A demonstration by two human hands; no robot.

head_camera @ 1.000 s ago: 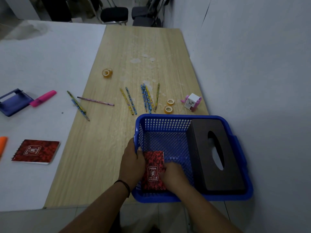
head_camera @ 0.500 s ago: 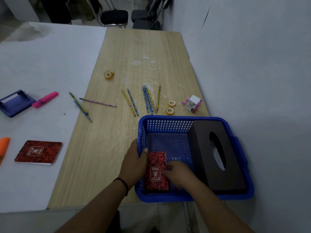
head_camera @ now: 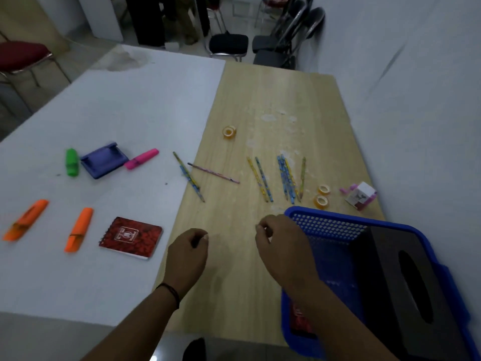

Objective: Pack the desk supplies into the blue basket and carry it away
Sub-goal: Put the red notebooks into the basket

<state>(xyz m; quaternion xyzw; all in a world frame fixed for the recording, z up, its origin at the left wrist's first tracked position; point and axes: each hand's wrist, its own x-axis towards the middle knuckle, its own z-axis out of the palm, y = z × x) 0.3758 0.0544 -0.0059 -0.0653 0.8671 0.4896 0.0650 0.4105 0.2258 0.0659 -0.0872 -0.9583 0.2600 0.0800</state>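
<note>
**Inspector A:** Landmark is the blue basket (head_camera: pixel 325 217), at the near right corner of the wooden table (head_camera: pixel 273 100); report the hands.

**Inspector B:** Left hand (head_camera: pixel 186 256) hangs over bare wood, left of the basket and apart from it; fingers loosely curled, thumb near forefinger, nothing held; a dark band sits on that wrist. Right hand (head_camera: pixel 283 246) is at the basket's left rim, partly over it; fingers curled inward, tips close together; nothing visibly gripped, though blur leaves a small item uncertain.

**Inspector A:** Contents of the basket?

**Inspector B:** A dark tissue box (head_camera: pixel 406 282) fills its right side; a red notebook (head_camera: pixel 299 321) lies at its near left corner, mostly hidden by the right forearm.

**Inspector A:** Items outside it?

**Inspector B:** Just beyond the far rim: two small tape rolls (head_camera: pixel 322 196), side by side; right of them a white and pink sharpener (head_camera: pixel 361 195); left of them a fan of patterned pencils (head_camera: pixel 285 178). Further left of the basket, three more pencils (head_camera: pixel 192 178) near the table seam; a third tape roll (head_camera: pixel 229 132) well beyond.

**Inspector A:** And the white table (head_camera: pixel 117 105)?

**Inspector B:** Well left of the basket: a second red notebook (head_camera: pixel 131 238); two orange highlighters (head_camera: pixel 78 229); further off, a pink highlighter (head_camera: pixel 141 158), a purple case (head_camera: pixel 104 160) and a green highlighter (head_camera: pixel 71 162) beside it.
</note>
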